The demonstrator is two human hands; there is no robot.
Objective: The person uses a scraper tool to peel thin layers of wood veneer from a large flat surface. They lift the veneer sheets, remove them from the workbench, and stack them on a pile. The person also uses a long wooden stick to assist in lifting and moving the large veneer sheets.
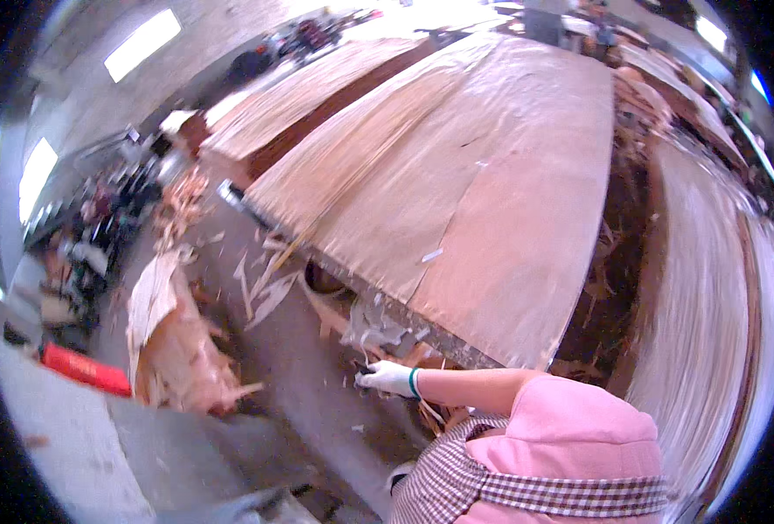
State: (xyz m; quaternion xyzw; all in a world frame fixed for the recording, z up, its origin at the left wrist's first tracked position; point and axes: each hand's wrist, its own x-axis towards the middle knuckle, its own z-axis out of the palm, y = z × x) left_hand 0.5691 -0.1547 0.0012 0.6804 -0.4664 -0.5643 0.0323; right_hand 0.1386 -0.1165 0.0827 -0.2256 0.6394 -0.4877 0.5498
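Wood sheets (509,201) lie in a broad stack across the middle of the view, their near edge running slantwise just above the person's right hand (387,379). That arm comes in from the lower right, its pink sleeve (583,428) ending near the elbow, the bare forearm (465,388) stretched almost level toward the left. A white glove with a green cuff covers the hand, which hangs low beside the stack's near edge, fingers pointing left, back of the glove turned up. Something dark shows at the fingertips, too small and smeared to name, so I cannot tell whether the fingers are closed on it or loose. Near them is a pale crumpled scrap (376,326), its outline unclear.

No left hand can be seen; the checked apron (443,472) and the sleeve cover much of the lower right. Torn wood pieces (182,349) lie on the floor (317,437) to the left, near a red object (86,369) whose kind is unclear. Clutter along the wall blurs together, and the round lens rim cuts off the long stack (697,288) at right.
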